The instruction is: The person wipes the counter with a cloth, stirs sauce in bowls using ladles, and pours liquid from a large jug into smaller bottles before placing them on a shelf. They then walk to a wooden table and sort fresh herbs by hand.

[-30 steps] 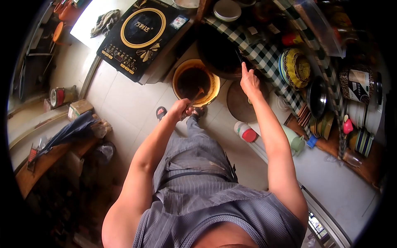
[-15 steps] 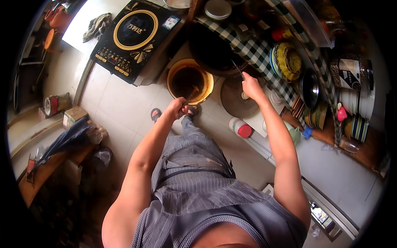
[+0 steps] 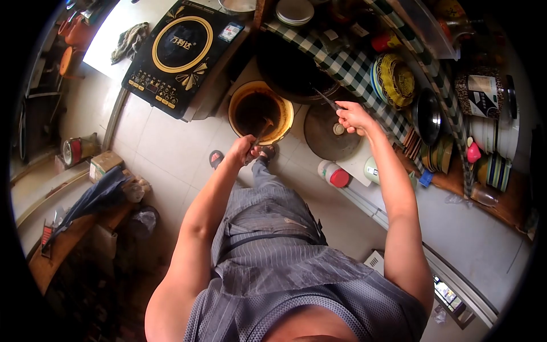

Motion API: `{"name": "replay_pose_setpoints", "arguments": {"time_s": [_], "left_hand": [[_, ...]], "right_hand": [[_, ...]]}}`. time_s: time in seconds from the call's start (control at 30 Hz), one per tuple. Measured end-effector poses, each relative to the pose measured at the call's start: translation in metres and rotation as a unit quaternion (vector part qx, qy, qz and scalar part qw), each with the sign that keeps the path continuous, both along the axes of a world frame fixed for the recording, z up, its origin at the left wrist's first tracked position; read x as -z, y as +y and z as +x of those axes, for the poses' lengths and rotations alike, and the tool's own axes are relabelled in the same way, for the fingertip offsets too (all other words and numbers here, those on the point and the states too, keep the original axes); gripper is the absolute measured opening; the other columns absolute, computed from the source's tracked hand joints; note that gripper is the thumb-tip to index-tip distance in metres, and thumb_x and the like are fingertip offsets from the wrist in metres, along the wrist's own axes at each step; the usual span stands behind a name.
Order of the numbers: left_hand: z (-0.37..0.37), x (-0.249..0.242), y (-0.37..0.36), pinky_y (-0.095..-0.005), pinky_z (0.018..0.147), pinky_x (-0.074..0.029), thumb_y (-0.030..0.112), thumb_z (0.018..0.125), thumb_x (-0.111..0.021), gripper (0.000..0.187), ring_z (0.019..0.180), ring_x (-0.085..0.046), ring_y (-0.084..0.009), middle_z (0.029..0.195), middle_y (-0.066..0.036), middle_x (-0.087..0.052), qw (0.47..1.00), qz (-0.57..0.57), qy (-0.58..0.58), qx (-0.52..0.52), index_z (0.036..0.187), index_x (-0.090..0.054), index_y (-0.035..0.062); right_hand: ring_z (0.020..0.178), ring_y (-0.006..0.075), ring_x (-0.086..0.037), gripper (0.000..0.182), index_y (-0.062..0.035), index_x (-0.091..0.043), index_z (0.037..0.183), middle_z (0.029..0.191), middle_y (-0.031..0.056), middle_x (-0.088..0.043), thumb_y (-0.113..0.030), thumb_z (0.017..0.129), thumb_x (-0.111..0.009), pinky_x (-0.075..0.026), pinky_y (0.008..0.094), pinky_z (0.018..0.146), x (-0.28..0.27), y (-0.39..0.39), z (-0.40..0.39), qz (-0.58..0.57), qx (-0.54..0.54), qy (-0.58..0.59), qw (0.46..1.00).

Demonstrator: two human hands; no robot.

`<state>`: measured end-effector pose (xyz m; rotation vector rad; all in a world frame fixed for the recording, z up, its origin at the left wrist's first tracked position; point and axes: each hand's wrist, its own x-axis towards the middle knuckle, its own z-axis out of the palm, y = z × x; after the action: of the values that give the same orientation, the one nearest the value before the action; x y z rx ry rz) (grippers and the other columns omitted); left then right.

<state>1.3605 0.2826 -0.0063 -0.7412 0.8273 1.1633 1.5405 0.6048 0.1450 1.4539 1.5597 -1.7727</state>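
Observation:
My left hand (image 3: pixel 245 150) is closed around a thin-handled utensil (image 3: pixel 263 129) with an orange-brown end, at the near edge of a yellow-rimmed pot (image 3: pixel 289 117). Dark contents lie in the pot. My right hand (image 3: pixel 355 118) grips the dark handle of a long thin cooking utensil (image 3: pixel 326 99). Its far end reaches over the dark wok (image 3: pixel 285 68) and is lost in shadow, so its shape cannot be made out. Below that hand, a round grey lid (image 3: pixel 322 137) with a pale knob lies on the white surface.
An induction cooker (image 3: pixel 176 51) stands left of the pot, with a crumpled rag (image 3: pixel 130 43) beside it. To the right are a checkered cloth (image 3: pixel 353 71), a yellow basket (image 3: pixel 397 82), stacked plates (image 3: pixel 439 157) and a red-lidded jar (image 3: pixel 336 174). A wooden bench (image 3: pixel 62 245) stands at lower left.
My right hand has moved right, away from the wok, drawing its utensil with it. My left hand and its utensil stay almost in place at the pot. The view has shifted slightly.

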Motion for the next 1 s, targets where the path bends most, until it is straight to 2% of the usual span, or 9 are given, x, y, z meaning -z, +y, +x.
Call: {"name": "replay_pose_setpoints", "arguments": {"time_s": [0.13, 0.2, 0.6, 0.73, 0.87, 1.0], "left_hand": [[0.001, 0.004, 0.0, -0.0196, 0.034, -0.033, 0.014, 0.096, -0.04, 0.011, 0.045, -0.036, -0.0116, 0.061, -0.009, -0.043, 1.0, 0.001, 0.0, 0.007, 0.092, -0.034, 0.0062], [0.001, 0.008, -0.003, -0.0232, 0.035, -0.034, 0.012, 0.093, -0.041, 0.011, 0.045, -0.04, -0.014, 0.061, -0.01, -0.045, 1.0, 0.016, 0.017, 0.001, 0.091, -0.037, 0.0011], [-0.003, 0.011, -0.005, -0.0231, 0.035, -0.033, 0.013, 0.094, -0.041, 0.011, 0.044, -0.037, -0.0136, 0.062, -0.011, -0.045, 1.0, 0.01, 0.013, 0.001, 0.093, -0.034, 0.0043], [-0.004, 0.011, -0.005, -0.023, 0.035, -0.033, 0.014, 0.094, -0.04, 0.011, 0.044, -0.036, -0.0133, 0.061, -0.01, -0.044, 1.0, 0.013, 0.012, 0.009, 0.094, -0.033, 0.0054], [-0.004, 0.009, -0.005, -0.0231, 0.036, -0.033, 0.014, 0.094, -0.04, 0.01, 0.044, -0.036, -0.0134, 0.061, -0.01, -0.044, 1.0, 0.013, 0.01, 0.01, 0.094, -0.033, 0.0063], [-0.004, 0.005, -0.004, -0.0231, 0.036, -0.034, 0.014, 0.094, -0.039, 0.009, 0.044, -0.037, -0.0134, 0.061, -0.01, -0.044, 1.0, 0.015, 0.012, 0.011, 0.094, -0.033, 0.0064]], "right_hand": [[0.048, 0.0044, -0.037, 0.055, -0.0077, -0.033, 0.148, 0.073, 0.0026, -0.049, -0.01, 0.096, -0.051, -0.029, 0.0209, 0.038, 0.014, -0.003, 0.013, -0.027, 0.039, 0.022, 0.999], [0.049, 0.004, -0.037, 0.057, -0.0085, -0.031, 0.149, 0.074, 0.003, -0.049, -0.01, 0.096, -0.052, -0.029, 0.0205, 0.039, 0.019, -0.009, 0.016, -0.053, 0.06, 0.051, 0.995], [0.048, 0.0034, -0.035, 0.054, -0.0143, -0.031, 0.149, 0.075, 0.0044, -0.051, -0.013, 0.099, -0.051, -0.028, 0.0183, 0.039, 0.048, -0.039, 0.013, -0.162, 0.167, 0.145, 0.962], [0.052, 0.0033, -0.037, 0.057, -0.0149, -0.028, 0.15, 0.077, 0.0062, -0.052, -0.014, 0.098, -0.052, -0.03, 0.0176, 0.04, 0.057, -0.044, 0.005, -0.196, 0.202, 0.16, 0.946], [0.054, 0.0041, -0.041, 0.05, -0.013, -0.033, 0.145, 0.079, 0.0081, -0.053, -0.015, 0.099, -0.051, -0.033, 0.0173, 0.042, 0.062, -0.043, 0.012, -0.247, 0.231, 0.183, 0.923], [0.055, 0.0046, -0.042, 0.048, -0.0128, -0.034, 0.144, 0.08, 0.0084, -0.053, -0.017, 0.1, -0.049, -0.034, 0.0171, 0.042, 0.056, -0.049, 0.022, -0.275, 0.24, 0.203, 0.908]]}}
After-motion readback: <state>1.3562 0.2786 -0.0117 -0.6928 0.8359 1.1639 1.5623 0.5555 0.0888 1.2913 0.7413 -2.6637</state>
